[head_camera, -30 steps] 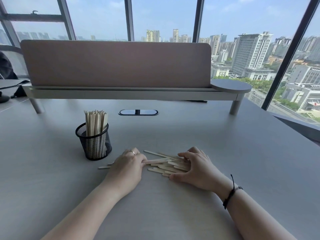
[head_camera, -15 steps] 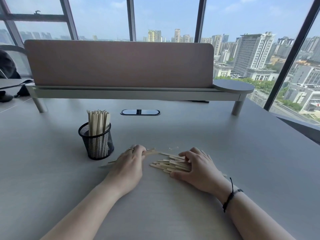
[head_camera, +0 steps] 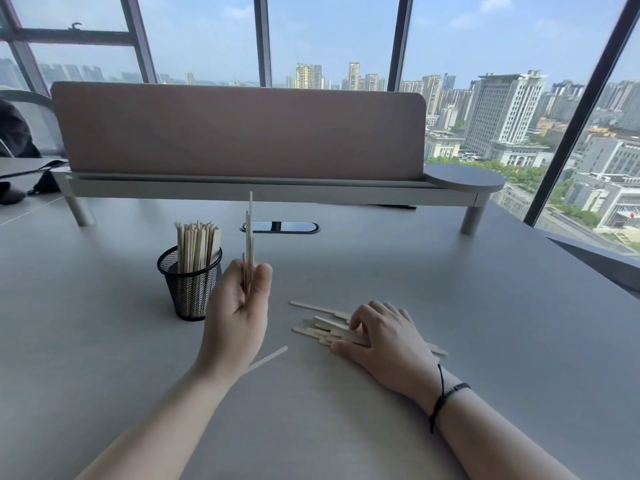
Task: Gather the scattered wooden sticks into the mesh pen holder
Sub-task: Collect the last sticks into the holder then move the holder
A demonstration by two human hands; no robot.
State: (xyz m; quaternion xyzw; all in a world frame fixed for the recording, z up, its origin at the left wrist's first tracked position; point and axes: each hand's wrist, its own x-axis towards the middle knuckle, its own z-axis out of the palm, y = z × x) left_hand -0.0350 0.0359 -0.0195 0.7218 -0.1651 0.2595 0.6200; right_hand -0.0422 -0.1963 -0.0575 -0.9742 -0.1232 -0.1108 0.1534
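Observation:
A black mesh pen holder (head_camera: 189, 289) stands left of centre on the grey table, with several wooden sticks (head_camera: 197, 245) upright in it. My left hand (head_camera: 239, 303) is raised just right of the holder, shut on a small bunch of sticks (head_camera: 249, 237) held upright. My right hand (head_camera: 384, 336) rests palm down on a loose pile of sticks (head_camera: 322, 327) lying on the table, fingers curled over them. One single stick (head_camera: 268, 357) lies on the table below my left hand.
A pink divider panel (head_camera: 239, 129) on a grey raised shelf (head_camera: 270, 192) crosses the back of the table. A cable port (head_camera: 280, 227) sits behind the holder. Dark items (head_camera: 14, 188) lie at the far left. Large windows stand behind.
My left hand has lifted off the table with a bunch of sticks and turned them upright beside the holder. One stick is left lying below it. My right hand stays on the pile.

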